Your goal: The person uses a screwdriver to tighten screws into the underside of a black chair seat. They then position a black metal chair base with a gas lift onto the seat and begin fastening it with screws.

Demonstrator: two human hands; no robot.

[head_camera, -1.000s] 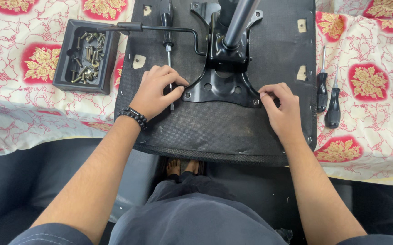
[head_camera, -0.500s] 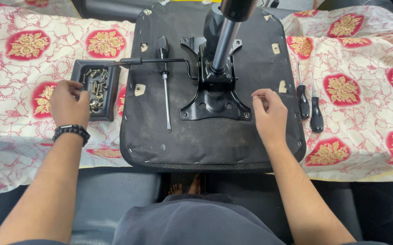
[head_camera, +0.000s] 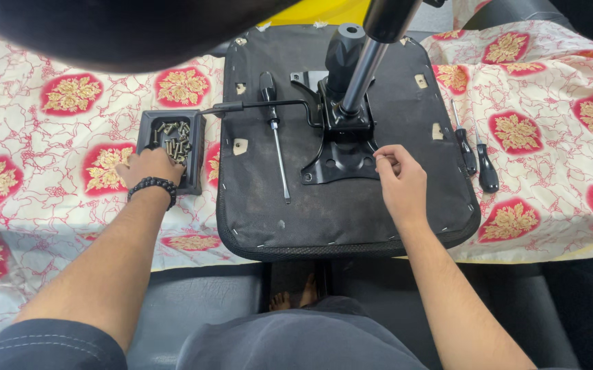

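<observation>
- Floral cloth, cream with red-and-gold medallions [head_camera: 64, 96]: covered the work surface on both sides of the seat.
- Left hand [head_camera: 149, 166], black beaded bracelet at the wrist: lay at the near edge of the tray, fingers curled down among the screws; whether they pinched one could not be told.
- Small black rectangular plastic tray [head_camera: 147, 125], holding loose brass-coloured screws [head_camera: 175, 142]: sat on the cloth just beside the seat's left edge, long axis running away from the person. The screws lay directly ahead of the left fingertips; the left hand was far the nearer.
- Upturned black fabric-covered chair seat base [head_camera: 351, 212]: lay flat across the middle of the table.
- Long black-handled screwdriver [head_camera: 275, 137]: rested untouched on the seat, handle far, tip near, long axis almost straight toward the person, between the two hands.
- Black metal mounting plate [head_camera: 341, 161] with grey gas-lift column [head_camera: 365, 68]: stood at the seat's centre.
- Right hand [head_camera: 399, 181]: rested on the seat at the plate's near right corner, thumb and forefinger drawn together as if on something small, too small to identify.
- Two short black-handled screwdrivers [head_camera: 478, 154]: lay side by side on the cloth, just off the seat's right edge, apart from the right hand.
</observation>
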